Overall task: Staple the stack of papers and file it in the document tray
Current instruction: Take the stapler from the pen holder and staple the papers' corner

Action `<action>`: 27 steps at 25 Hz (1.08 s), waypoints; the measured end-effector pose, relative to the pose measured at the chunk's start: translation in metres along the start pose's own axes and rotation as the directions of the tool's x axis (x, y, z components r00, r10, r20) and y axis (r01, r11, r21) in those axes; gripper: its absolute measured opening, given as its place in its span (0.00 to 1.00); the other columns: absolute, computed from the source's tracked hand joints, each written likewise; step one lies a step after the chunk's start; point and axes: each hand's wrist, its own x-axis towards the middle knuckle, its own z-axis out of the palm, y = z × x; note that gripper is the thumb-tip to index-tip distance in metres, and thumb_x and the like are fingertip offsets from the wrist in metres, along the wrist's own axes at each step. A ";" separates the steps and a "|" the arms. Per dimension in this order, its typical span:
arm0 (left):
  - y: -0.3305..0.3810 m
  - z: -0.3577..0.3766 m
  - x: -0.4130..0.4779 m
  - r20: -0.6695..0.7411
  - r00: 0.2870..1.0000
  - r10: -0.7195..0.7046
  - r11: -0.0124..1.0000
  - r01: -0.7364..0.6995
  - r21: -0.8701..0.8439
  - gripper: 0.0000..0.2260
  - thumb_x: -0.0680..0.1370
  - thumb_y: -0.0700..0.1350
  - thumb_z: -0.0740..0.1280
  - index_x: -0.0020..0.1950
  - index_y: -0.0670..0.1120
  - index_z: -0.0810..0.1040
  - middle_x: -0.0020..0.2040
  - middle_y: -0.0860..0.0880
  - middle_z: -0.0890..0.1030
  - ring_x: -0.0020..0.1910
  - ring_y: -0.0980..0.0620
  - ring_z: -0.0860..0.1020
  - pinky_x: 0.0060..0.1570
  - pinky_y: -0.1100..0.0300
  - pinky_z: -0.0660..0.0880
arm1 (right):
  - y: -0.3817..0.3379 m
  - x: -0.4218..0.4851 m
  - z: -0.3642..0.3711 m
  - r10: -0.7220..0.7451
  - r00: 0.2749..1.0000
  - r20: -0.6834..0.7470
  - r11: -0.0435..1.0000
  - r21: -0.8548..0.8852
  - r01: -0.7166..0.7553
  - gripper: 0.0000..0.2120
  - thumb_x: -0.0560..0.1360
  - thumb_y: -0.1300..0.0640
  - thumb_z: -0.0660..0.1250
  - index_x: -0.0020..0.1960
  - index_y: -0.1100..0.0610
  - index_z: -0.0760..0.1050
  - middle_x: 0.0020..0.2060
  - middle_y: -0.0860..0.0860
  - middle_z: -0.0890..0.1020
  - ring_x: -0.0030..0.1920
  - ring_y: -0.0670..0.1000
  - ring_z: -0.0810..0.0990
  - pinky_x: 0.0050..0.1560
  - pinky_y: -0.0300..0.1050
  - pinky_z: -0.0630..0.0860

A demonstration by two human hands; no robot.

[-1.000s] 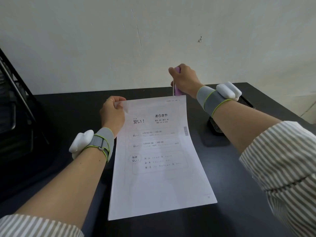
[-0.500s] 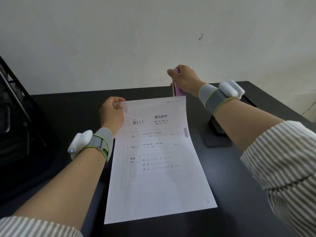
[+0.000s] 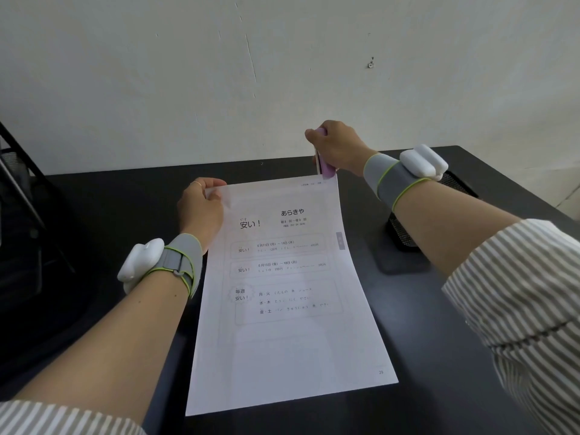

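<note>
A stack of white printed papers (image 3: 282, 309) slopes up from the black desk (image 3: 125, 199), its far edge lifted. My left hand (image 3: 201, 208) pinches the stack's top left corner. My right hand (image 3: 337, 147) is closed around a pale purple stapler (image 3: 324, 167), held upright with its lower end at the stack's top right corner. Whether the stapler's jaws are around the paper I cannot tell. A black wire document tray (image 3: 18, 215) stands at the far left, partly out of view.
A black mesh holder (image 3: 405, 233) sits on the desk to the right, partly hidden by my right forearm. A white wall rises just behind the desk. Both wrists carry grey bands with white devices.
The stapler and my right hand have stayed at the top right corner. The paper's lower edge has shifted slightly to the left.
</note>
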 end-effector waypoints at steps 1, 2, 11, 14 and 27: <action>0.000 0.000 0.001 0.002 1.000 0.000 1.000 0.000 -0.002 0.09 0.79 0.39 0.59 0.48 0.52 0.75 0.51 0.50 0.75 0.50 0.51 0.74 0.45 0.58 0.72 | 0.000 0.001 0.002 -0.002 1.000 0.001 1.000 0.009 0.002 0.14 0.78 0.52 0.55 0.37 0.57 0.65 0.32 0.54 0.80 0.40 0.55 0.77 0.38 0.41 0.71; -0.001 0.001 0.002 0.005 1.000 0.002 1.000 -0.002 -0.008 0.09 0.79 0.39 0.59 0.48 0.52 0.75 0.51 0.50 0.75 0.50 0.50 0.74 0.45 0.57 0.72 | 0.000 0.002 0.003 -0.003 1.000 0.001 1.000 0.022 0.003 0.13 0.78 0.52 0.55 0.37 0.57 0.65 0.30 0.53 0.79 0.41 0.55 0.78 0.39 0.42 0.72; -0.001 0.004 0.011 0.024 1.000 0.016 1.000 -0.016 -0.016 0.09 0.79 0.39 0.59 0.47 0.52 0.75 0.51 0.50 0.76 0.50 0.51 0.74 0.44 0.58 0.71 | 0.001 0.010 0.013 -0.002 1.000 -0.025 0.999 0.038 0.003 0.10 0.79 0.54 0.54 0.47 0.60 0.67 0.29 0.51 0.76 0.44 0.57 0.81 0.50 0.49 0.77; -0.003 0.006 0.014 0.034 0.999 0.006 1.000 -0.006 -0.023 0.09 0.79 0.39 0.59 0.47 0.52 0.75 0.52 0.49 0.77 0.50 0.50 0.75 0.43 0.59 0.71 | 0.002 0.014 0.018 0.013 0.999 -0.035 0.999 0.046 -0.012 0.10 0.79 0.54 0.54 0.48 0.60 0.68 0.35 0.56 0.78 0.46 0.59 0.82 0.50 0.52 0.78; -0.006 0.010 0.038 0.035 0.999 0.018 0.999 -0.017 -0.027 0.09 0.78 0.40 0.59 0.47 0.51 0.75 0.52 0.48 0.78 0.49 0.49 0.76 0.45 0.56 0.73 | 0.008 0.038 0.038 0.027 0.991 -0.128 0.990 0.137 -0.009 0.18 0.77 0.52 0.54 0.30 0.54 0.58 0.25 0.51 0.67 0.27 0.56 0.74 0.20 0.39 0.69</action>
